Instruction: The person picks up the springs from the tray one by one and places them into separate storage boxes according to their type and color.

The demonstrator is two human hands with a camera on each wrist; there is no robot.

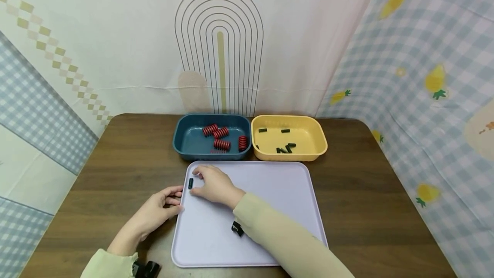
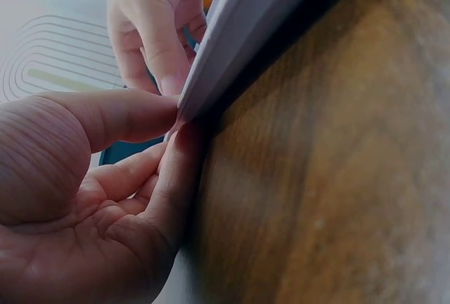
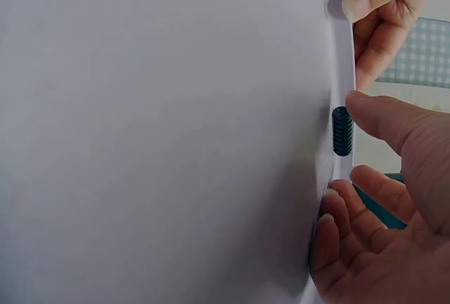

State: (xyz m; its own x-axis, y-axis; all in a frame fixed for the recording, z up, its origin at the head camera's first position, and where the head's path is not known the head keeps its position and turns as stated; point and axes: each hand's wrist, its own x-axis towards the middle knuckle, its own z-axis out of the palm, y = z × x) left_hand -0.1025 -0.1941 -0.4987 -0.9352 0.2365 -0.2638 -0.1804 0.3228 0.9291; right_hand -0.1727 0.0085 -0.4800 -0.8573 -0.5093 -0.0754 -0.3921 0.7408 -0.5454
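A small dark green coil spring [image 3: 342, 131] lies along the left edge of the pale lilac tray [image 1: 247, 243], near its far left corner. My right hand [image 1: 216, 185] is over that corner, thumb and fingers spread to either side of the spring with a gap around it. In the right wrist view, its thumb tip [image 3: 358, 100] is just off one end of the spring. My left hand [image 1: 156, 211] pinches the tray's left rim, thumb on the upper side and fingers [image 2: 169, 184] against the outside and underside.
Behind the tray stand two bins side by side. The dark blue bin [image 1: 189, 156] contains several thick red springs [image 1: 221, 144]; the yellow bin [image 1: 314, 154] contains several small dark green springs [image 1: 285, 131]. All stand on a brown wooden table [image 1: 362, 209], with a fabric backdrop behind.
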